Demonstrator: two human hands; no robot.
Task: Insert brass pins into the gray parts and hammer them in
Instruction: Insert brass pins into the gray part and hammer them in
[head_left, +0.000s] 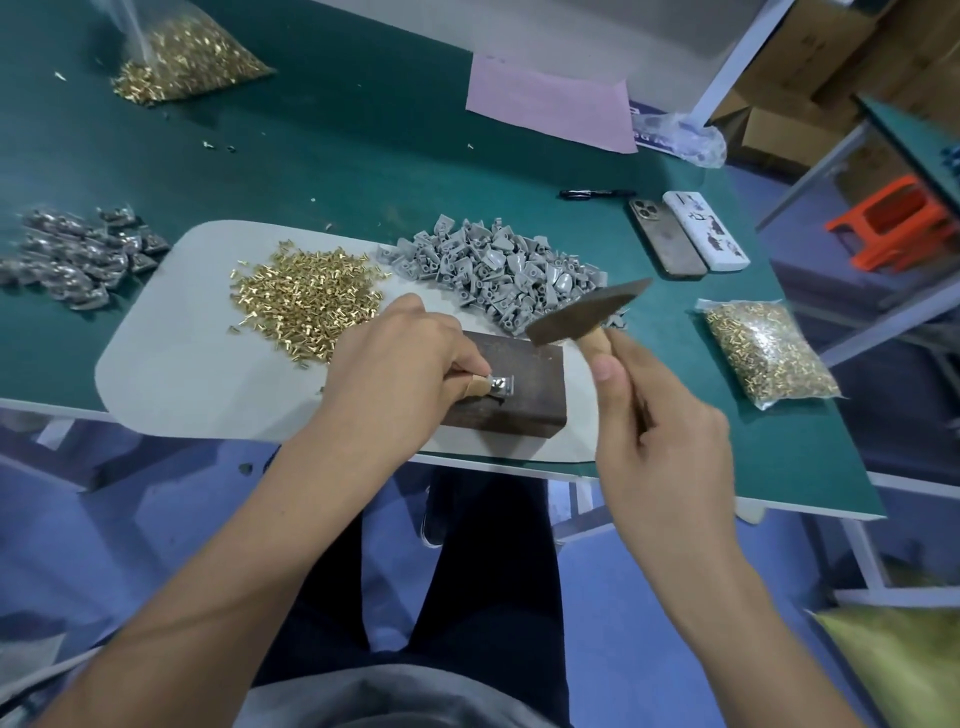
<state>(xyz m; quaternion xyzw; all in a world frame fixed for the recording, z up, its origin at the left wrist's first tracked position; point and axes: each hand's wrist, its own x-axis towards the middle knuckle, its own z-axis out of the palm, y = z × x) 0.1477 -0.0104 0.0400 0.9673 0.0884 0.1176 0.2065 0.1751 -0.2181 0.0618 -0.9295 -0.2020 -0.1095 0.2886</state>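
step: we judge this the hammering stroke; a gray part (501, 387) sits on the dark wooden block (511, 387), hammer (587, 312) raised above and to its right
left hand (400, 364): fingers curled, fingertips pinching the near-left end of the part and pressing it onto the block top; one fingertip looks taped
right hand (660, 431): wrapped round the wooden handle high up near the head, thumb along the shaft; head blurred, clear of the block
pin: too small to tell whether a brass pin is seated in the part; we can't confirm
stock: loose brass pins (306, 301) heaped on the pale mat (171, 374) left of the block; unworked gray parts pile (498, 270) just behind it; bagged pins (769, 353) well to the right
strike: keep the face square to the pin; short light taps suit the choked grip
fingers: left fingertips lie just beside the strike spot; we'd slide them back along the part before hitting
support: part flat, away from the block edge, so it doesn't tip
risk: a glancing blow could bend the pin or flick the part off
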